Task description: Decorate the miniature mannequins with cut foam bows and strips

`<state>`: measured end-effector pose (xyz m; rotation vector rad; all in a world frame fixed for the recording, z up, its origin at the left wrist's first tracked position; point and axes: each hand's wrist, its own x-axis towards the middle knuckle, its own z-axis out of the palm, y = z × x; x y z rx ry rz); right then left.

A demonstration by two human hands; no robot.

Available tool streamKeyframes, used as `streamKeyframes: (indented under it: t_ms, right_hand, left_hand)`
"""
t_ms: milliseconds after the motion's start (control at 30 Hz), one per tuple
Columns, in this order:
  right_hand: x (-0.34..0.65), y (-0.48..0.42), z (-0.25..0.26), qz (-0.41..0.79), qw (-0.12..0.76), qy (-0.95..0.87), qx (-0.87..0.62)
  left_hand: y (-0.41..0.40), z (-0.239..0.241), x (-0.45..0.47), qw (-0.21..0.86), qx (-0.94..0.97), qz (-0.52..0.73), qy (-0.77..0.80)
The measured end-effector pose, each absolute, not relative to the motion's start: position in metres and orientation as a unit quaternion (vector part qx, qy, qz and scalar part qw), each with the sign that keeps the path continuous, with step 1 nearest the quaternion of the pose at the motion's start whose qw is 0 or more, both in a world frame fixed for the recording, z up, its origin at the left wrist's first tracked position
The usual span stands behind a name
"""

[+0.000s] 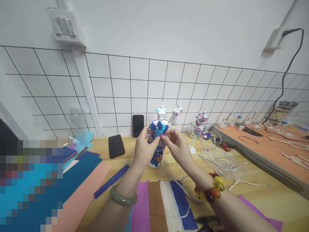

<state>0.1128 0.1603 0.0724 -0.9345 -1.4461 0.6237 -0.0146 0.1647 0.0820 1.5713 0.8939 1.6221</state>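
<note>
Left hand (145, 145) and right hand (178, 142) on a small mannequin (158, 149) toward the table's (263, 201) far edge.
The left hand grips the mannequin's side; the right pinches its cloth, thumbs close together below the blue bow (156, 126). A black phone (116, 146) lies near the far edge, and purple, brown, cream and blue strips (156, 204) spread toward the near edge.

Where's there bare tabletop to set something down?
Right front, between the purple piece and the orange board; a smaller patch between the flat phone and blue strip. Crowded: left, the colored sheets; right, around clear plastic.
</note>
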Motion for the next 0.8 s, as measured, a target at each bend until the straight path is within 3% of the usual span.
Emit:
streamKeyframes:
  t_ms: [800]
  right_hand:
    - [0.1147, 0.1645, 0.0766, 0.371, 0.600, -0.611, -0.361]
  left_hand:
    - [0.1698, 0.0797, -0.0196, 0.330, 0.614, 0.616, 0.367]
